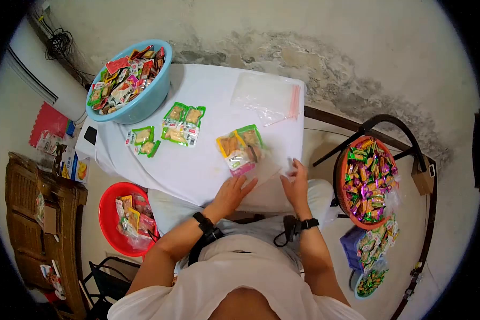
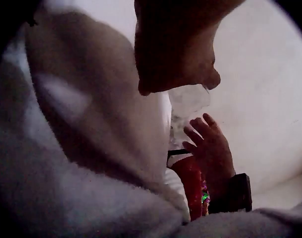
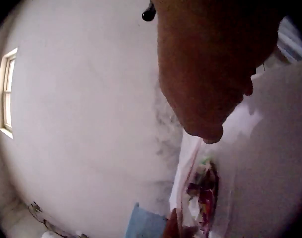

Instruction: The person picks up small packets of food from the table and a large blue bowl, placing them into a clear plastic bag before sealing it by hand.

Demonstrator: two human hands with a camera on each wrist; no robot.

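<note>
One blue basin [image 1: 144,109], one red basin [image 1: 108,205], one orange basket [image 1: 338,178], two clear bags [image 1: 266,95], two hands [image 1: 230,193]

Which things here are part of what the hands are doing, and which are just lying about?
In use: filled clear bag, left hand, right hand.
Lying about: blue basin, green packets, empty zip bag, red basin, sweets basket.

Blue basin [image 1: 144,108] of snack packs at far-left of table [image 1: 197,168]; green packets [image 1: 182,124] mid-table; empty zip bags [image 1: 266,96] far-right; red basin [image 1: 107,212] low left; candy basket [image 1: 340,178] on chair [image 1: 381,121].
</note>
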